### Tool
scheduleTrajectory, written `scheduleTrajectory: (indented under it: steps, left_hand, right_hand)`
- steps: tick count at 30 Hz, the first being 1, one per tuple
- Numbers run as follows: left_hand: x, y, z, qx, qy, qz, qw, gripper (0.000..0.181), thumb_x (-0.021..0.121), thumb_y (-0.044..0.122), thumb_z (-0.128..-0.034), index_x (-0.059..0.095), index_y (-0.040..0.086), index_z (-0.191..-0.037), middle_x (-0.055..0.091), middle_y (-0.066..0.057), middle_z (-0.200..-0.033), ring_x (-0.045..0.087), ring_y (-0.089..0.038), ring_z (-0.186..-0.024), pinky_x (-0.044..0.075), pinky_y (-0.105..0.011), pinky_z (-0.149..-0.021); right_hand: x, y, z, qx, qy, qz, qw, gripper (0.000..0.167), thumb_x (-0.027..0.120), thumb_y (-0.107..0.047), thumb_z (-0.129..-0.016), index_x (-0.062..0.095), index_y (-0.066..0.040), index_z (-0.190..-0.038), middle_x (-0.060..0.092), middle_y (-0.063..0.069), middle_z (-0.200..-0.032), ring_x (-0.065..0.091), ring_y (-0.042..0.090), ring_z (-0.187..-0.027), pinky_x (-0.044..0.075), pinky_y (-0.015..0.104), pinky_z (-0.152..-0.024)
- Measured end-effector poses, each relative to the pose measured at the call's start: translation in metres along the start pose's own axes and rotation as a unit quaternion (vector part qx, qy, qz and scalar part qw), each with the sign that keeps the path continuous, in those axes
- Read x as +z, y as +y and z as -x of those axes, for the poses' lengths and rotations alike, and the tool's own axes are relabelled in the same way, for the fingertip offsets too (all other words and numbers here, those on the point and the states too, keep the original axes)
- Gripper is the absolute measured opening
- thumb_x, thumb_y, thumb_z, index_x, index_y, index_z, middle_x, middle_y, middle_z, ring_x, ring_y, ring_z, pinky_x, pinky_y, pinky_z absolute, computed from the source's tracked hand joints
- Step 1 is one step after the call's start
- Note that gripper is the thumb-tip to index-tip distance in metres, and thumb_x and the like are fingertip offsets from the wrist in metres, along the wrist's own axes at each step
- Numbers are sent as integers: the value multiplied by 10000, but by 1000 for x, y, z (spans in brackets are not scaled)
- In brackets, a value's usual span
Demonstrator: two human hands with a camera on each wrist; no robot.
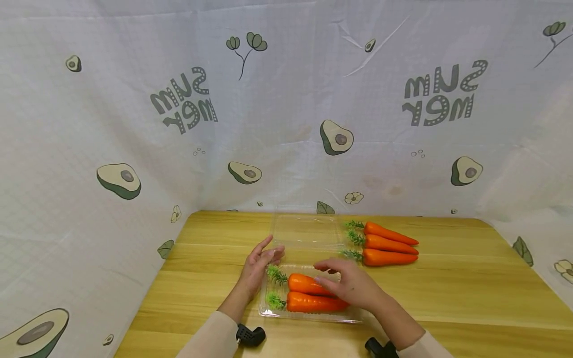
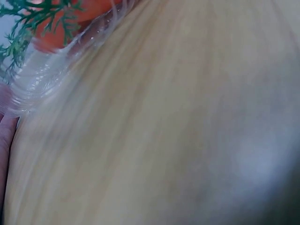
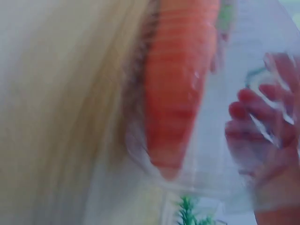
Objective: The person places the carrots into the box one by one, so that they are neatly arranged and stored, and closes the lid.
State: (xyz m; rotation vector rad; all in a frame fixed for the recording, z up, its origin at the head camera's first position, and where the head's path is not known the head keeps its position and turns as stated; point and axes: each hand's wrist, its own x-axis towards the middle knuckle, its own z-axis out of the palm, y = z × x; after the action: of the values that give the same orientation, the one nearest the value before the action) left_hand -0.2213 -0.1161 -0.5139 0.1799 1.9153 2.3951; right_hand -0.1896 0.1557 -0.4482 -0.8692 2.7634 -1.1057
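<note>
A clear plastic clamshell box (image 1: 313,318) lies open on the table, its lid (image 1: 308,230) folded back behind it. Inside are two orange carrots with feathery green tops, the rear carrot (image 1: 303,283) and the front carrot (image 1: 311,303), tops pointing left. My left hand (image 1: 255,270) is at the box's left back corner, fingers extended; the left wrist view shows fingers (image 2: 4,140) beside the plastic edge. Over the carrots' right ends hovers my right hand (image 1: 351,285), loosely bent, thumb and fingers apart, holding nothing. The right wrist view is blurred.
Three more carrots (image 1: 389,257) lie side by side on the wooden table (image 1: 447,283), behind and right of the box, tops toward the lid. A white cloth (image 1: 286,99) printed with avocados hangs around the back and sides.
</note>
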Motion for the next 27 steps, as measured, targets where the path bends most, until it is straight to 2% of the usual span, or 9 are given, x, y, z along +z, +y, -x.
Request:
scheduleTrajectory:
  steps: [4, 8, 11, 15, 19, 27]
  left_hand:
    - [1, 0, 0, 17, 3, 23, 10000, 564, 498, 140, -1056, 329, 61, -1589, 628, -232, -1390, 646, -315, -1265, 495, -335, -1046]
    - [1, 0, 0, 43, -24, 9, 10000, 571, 501, 148, -1057, 320, 48, -1589, 620, -243, -1394, 670, -246, -1231, 503, -320, -1038]
    - [0, 0, 0, 26, -43, 13, 10000, 573, 501, 152, -1058, 316, 49, -1590, 607, -251, -1404, 672, -229, -1228, 507, -312, -1034]
    - [-1, 1, -1, -9, -61, 2, 10000, 572, 499, 159, -1060, 316, 63, -1593, 603, -249, -1412, 644, -291, -1272, 506, -313, -1041]
    - [-1, 1, -1, -8, -62, -6, 10000, 570, 496, 158, -1062, 316, 65, -1594, 603, -255, -1411, 605, -373, -1309, 502, -321, -1047]
    - [0, 1, 0, -33, -36, 14, 10000, 570, 498, 158, -1061, 318, 68, -1594, 604, -254, -1409, 597, -391, -1315, 494, -369, -1074]
  right_hand:
    - [-13, 4, 3, 60, 518, 33, 9986, 354, 720, -335, -956, 730, -99, -1219, 749, 69, -1211, 695, 297, -1098, 575, 508, -932]
    - [-29, 14, 6, 190, 1081, 228, 9937, 299, 751, -254, -935, 740, -118, -1201, 754, 53, -1193, 691, 280, -1116, 572, 517, -926]
    - [-40, 25, 10, 285, 1346, 258, 9902, 285, 746, -204, -938, 732, -104, -1204, 752, 71, -1182, 692, 302, -1106, 574, 532, -909]
    - [-52, 40, 15, 471, 1522, 300, 9868, 299, 740, -197, -943, 721, -71, -1214, 750, 98, -1174, 703, 344, -1089, 580, 547, -897]
    - [-60, 52, 20, 689, 1623, 471, 9832, 313, 756, -226, -932, 726, -79, -1206, 754, 92, -1169, 711, 342, -1082, 596, 470, -884]
    - [-77, 78, 31, 1152, 1574, 571, 9791, 353, 733, -305, -952, 719, -101, -1240, 744, 110, -1211, 673, 359, -1151, 564, 368, -920]
